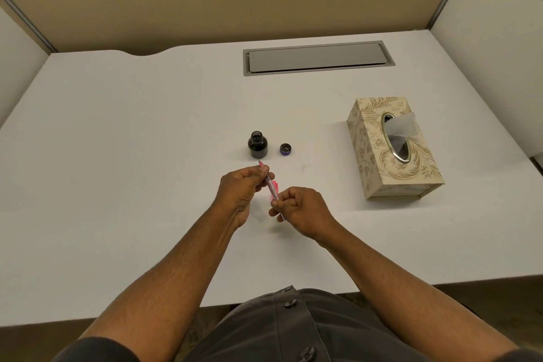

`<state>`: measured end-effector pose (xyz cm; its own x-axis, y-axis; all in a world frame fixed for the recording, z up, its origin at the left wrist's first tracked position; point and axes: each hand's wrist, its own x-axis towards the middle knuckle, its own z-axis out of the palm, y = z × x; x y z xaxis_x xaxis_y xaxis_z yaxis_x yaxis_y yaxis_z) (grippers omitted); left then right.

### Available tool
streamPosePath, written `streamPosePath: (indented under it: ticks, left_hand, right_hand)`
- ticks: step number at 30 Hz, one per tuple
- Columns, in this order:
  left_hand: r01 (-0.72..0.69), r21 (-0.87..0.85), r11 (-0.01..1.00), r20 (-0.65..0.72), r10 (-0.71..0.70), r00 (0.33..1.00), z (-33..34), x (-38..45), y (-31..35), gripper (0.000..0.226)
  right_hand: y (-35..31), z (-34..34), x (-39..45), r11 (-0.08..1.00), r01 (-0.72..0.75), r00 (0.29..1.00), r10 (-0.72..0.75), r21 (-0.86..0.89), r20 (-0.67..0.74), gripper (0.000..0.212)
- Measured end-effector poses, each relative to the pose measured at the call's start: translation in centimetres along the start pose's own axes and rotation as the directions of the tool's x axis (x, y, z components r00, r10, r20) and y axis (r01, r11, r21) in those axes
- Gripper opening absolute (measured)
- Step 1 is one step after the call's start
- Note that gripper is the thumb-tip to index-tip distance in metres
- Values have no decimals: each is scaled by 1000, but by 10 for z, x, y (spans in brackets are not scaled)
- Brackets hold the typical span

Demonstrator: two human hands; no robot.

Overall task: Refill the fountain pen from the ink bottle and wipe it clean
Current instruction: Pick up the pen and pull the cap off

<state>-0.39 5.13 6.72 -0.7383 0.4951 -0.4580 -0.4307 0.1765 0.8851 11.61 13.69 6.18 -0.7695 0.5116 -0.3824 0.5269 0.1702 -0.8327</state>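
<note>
Left hand (239,185) is closed around the front end of the pen (272,189), fingers curled, thumb and forefinger pinching the barrel near the nib. Right hand (296,206) is closed on the rear end of the same pen, fingertips gripping it from the side. Both hands hold the pen above the table (117,156), roughly at centre, close to the near edge. Whether either hand touches the tabletop cannot be told.

Pen: pink, with a pale translucent section between the two hands. It lies on a diagonal, the nib end pointing away from the person and slightly left, toward the bottle (257,145). The pink tip shows just past the left fingers, near the bottle base but apart from it. A second pink part sits beside the barrel between the hands; its nature cannot be made out.

Bottle: small, dark glass, upright, mouth uncovered, contents dark. It stands just beyond the left hand.

Cap (285,149): off the bottle, resting on the table just to its right, apart from it, open side up.

Tissue box (390,153): patterned beige, on the right of the table, well apart from the hands, one tissue (402,128) standing out of the oval slot.

Grey cable hatch (318,57): set flush in the far part of the table, shut.
</note>
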Motion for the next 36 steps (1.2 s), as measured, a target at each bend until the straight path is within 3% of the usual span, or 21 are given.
streamPosePath:
  ticks: [3,8,12,15,20,24,29,33,36]
  left_hand:
    - [24,-51,998,13,-24,1000,0,1,0,9]
    - [47,-110,993,12,-46,999,-4,4,0,8]
    - [37,-111,993,8,-36,999,-2,5,0,11]
    - [38,-105,994,7,-37,999,-2,5,0,12]
    - [44,-117,992,9,-43,999,-3,5,-3,10]
    - [42,-100,994,9,-42,999,-3,5,-3,11]
    - [49,-105,993,1,-49,999,-2,4,-3,11]
    - [56,-109,992,8,-56,998,-2,3,-2,12]
    - [52,-105,993,8,-52,999,-1,2,-3,12]
  right_hand:
    - [-1,-2,1,998,-36,999,37,43,-30,29]
    - [-2,-4,-2,921,-148,979,86,360,182,46]
    - [-1,-1,-3,888,-185,974,111,421,195,38]
    - [0,-1,-3,881,-181,977,108,436,186,31]
    - [0,-1,-3,853,-218,962,106,475,251,46]
    - [1,1,-3,885,-170,975,85,434,208,32]
    - [0,2,-4,867,-212,961,101,451,258,50]
    - [3,4,-4,876,-171,977,90,452,196,30]
    - [0,5,-4,871,-184,976,108,456,188,38]
